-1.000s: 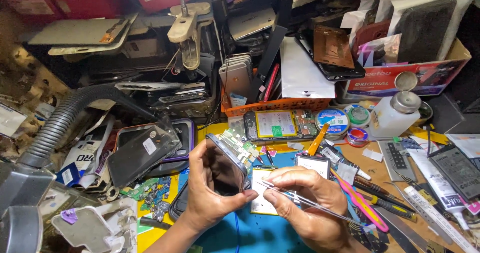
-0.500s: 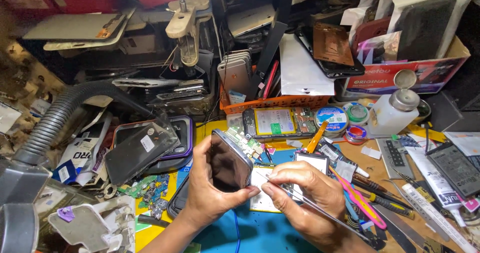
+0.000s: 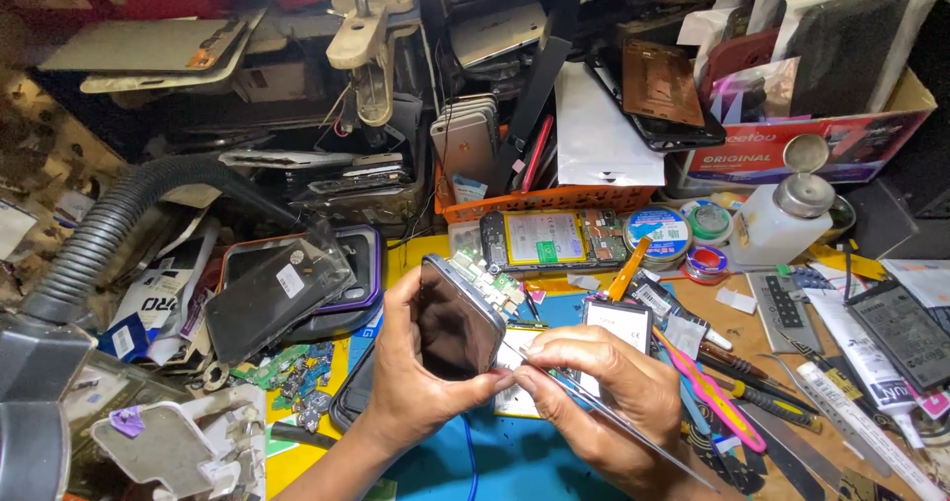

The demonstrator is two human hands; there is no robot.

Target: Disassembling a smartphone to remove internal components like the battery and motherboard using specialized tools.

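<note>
The phone is held up just above the near middle of the table, tilted on edge with its dark glass face toward the camera and bare circuit boards showing along its far edge. It looks light, thin and stiff, but fragile: the glass is smooth and probably slippery, and the open electronics would not bear pressure. The side edges of the frame seem the safest place to take hold of it.

The left hand does just that, its grip closed around the phone with the thumb along the near edge and the fingers behind. The right hand has its grip pinched shut on slim metal tweezers, whose tips meet the phone's lower right corner.

Just right of the hands lie a pink-handled tool and screwdrivers. Farther off are an opened phone, an orange basket and a white dispenser bottle. A grey ribbed hose curves at left.
</note>
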